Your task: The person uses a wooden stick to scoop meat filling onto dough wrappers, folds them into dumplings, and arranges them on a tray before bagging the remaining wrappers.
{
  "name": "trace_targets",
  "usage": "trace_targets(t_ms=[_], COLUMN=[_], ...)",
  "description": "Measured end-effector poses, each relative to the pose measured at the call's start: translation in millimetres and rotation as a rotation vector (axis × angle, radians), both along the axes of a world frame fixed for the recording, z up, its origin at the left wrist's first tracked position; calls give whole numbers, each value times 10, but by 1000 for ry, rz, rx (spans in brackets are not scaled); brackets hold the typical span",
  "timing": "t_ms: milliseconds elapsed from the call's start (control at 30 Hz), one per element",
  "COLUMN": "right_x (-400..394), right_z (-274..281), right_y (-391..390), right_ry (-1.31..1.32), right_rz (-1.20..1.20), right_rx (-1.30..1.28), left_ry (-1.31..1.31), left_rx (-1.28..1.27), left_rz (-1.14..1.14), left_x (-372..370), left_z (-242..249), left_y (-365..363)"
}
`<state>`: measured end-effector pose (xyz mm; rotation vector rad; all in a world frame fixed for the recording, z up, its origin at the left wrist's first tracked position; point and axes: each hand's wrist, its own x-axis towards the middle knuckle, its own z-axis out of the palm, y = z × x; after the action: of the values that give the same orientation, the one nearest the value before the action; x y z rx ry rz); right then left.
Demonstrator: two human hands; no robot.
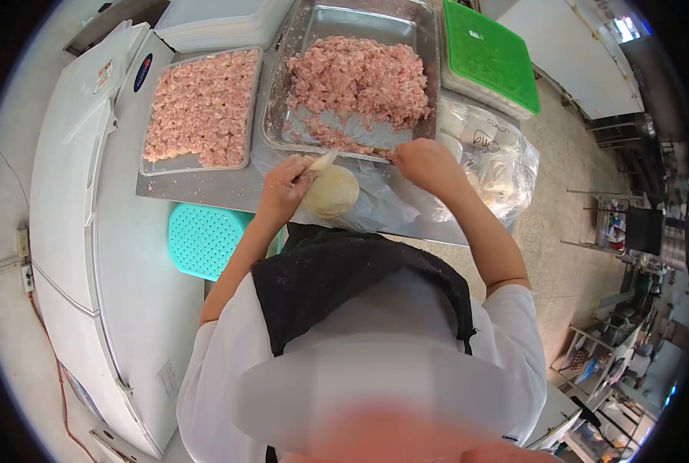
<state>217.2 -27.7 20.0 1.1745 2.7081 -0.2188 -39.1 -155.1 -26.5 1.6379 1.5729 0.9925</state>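
Observation:
My left hand [287, 185] is closed on a thin, pale dumpling wrapper [324, 160], which it lifts at the edge of a round stack of wrappers [334, 193]. My right hand [424, 163] grips the handle end of a narrow spreader [360, 148], whose exact shape is masked by meat. That tool lies low along the near wall of a deep metal tray [337, 15]. Pink minced meat [360, 77] fills the tray's middle. To the left, a shallow clear tray [198, 168] carries close rows of meat-topped dumplings [202, 108].
A green-lidded container [487, 58] and plastic bags of pale wrappers [499, 170] stand on the right of the metal table [198, 191]. White plastic boxes [221, 23] are at the back left. Below sits a turquoise stool [206, 239] beside a white freezer [136, 270].

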Motion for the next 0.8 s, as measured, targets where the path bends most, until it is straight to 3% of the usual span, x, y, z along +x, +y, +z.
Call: trace_targets(t_ms=[67,133,167,233,267,333,400,433,567,667,733,800], right_x=[15,-78,-155,-329,-416,-563,-652,-628,-379,-384,-486,-644], right_z=[-46,-9,9,-21,-112,-267,-363,-276,-35,-79,-227,-283], right_y=[130,266,345,502,579,562,417,372,512,631,412,85], right_ry=[127,253,262,274,237,203,47,50,142,60,7,79], right_rz=[-36,-61,-55,-44,2,55,127,135,223,144,280,201], right_rx=[-66,-137,-75,-12,105,224,-10,-6,85,159,66,47], left_ry=[-164,-596,-599,-1295,-1294,-587,-484,-384,-431,-266,-210,-358], left_rx=[-27,-122,-120,-174,-169,-24,52,128,62,109,54,73], left_rz=[101,232,242,296,300,297,349,396,536,544,591,676], left_x=[-73,-173,-230,-339,-386,-464,-498,-518,-672,-685,-657,-603], left_z=[-66,-91,-86,36,91,178,224,238,149,142,222,175], left_y=[33,28,30,45,33,11,16,26,-81,-78,-62,-32])
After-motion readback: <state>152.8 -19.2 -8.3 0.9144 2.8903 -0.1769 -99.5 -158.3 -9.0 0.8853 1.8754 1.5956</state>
